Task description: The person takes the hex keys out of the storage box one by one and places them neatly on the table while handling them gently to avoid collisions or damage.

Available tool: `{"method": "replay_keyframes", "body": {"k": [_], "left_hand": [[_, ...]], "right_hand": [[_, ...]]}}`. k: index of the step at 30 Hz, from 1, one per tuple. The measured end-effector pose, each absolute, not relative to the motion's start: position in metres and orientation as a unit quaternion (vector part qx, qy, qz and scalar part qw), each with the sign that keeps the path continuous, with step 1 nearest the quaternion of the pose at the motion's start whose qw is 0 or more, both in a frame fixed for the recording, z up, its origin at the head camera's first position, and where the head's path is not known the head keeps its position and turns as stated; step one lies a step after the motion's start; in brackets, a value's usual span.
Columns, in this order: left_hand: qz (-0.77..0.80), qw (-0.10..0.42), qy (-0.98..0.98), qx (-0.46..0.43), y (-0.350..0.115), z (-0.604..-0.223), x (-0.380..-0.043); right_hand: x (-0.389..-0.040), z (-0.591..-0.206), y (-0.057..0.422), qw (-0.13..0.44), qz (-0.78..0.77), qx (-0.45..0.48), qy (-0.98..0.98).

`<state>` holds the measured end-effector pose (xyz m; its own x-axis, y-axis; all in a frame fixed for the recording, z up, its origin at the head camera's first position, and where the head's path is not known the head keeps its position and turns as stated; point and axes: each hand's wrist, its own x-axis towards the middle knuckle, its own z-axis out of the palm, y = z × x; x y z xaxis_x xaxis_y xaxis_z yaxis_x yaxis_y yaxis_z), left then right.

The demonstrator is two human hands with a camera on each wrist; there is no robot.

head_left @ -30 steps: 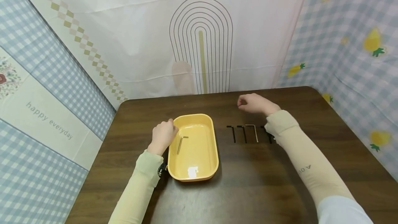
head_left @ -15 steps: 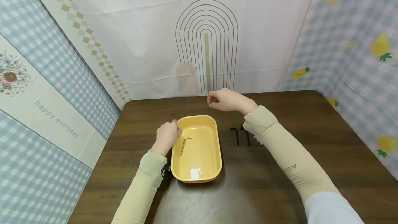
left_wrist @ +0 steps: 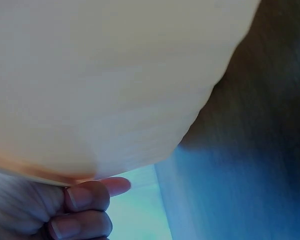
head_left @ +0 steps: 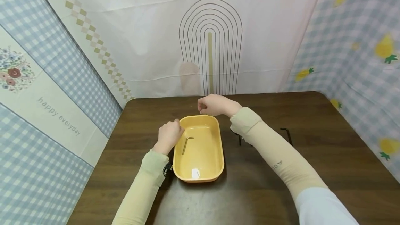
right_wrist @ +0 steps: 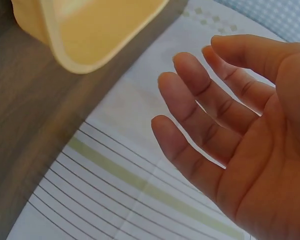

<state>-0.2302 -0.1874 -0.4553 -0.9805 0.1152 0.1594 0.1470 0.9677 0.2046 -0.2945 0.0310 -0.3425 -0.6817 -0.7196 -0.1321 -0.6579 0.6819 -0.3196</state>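
A yellow tray (head_left: 200, 162) stands on the table with one hex key (head_left: 186, 145) lying inside, short arm at the far end. My left hand (head_left: 169, 135) grips the tray's left rim; in the left wrist view, curled fingers (left_wrist: 87, 196) press against its edge. Beyond the tray's far right corner hovers my right hand (head_left: 217, 105). Its fingers (right_wrist: 175, 95) are loosely bent and hold nothing in the right wrist view. A black hex key (head_left: 287, 136) lies to the right, and another black one (head_left: 240, 140) is partly hidden by the right sleeve.
The dark wooden table (head_left: 250, 197) reaches back to a hanging cloth (head_left: 150, 44) with printed arches. Checked cloth (head_left: 350, 61) closes off the right side, and more hangs on the left.
My right hand has moved left, from beyond the hex keys toward the tray's far end. Its sleeve now hides some hex keys and uncovers the rightmost one. The left hand keeps its grip.
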Motion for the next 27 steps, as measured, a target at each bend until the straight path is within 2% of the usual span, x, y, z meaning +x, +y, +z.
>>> {"method": "replay_keyframes", "body": {"k": [17,27], "left_hand": [[-0.099,0.071,-0.991,-0.062,-0.189,-0.457,-0.232],[-0.098,0.08,-0.989,-0.074,-0.19,-0.457,-0.232]], "right_hand": [[-0.297,-0.381,-0.008,0.182,-0.026,-0.36,0.914],[-0.289,-0.396,-0.028,0.221,0.001,-0.316,0.923]]}}
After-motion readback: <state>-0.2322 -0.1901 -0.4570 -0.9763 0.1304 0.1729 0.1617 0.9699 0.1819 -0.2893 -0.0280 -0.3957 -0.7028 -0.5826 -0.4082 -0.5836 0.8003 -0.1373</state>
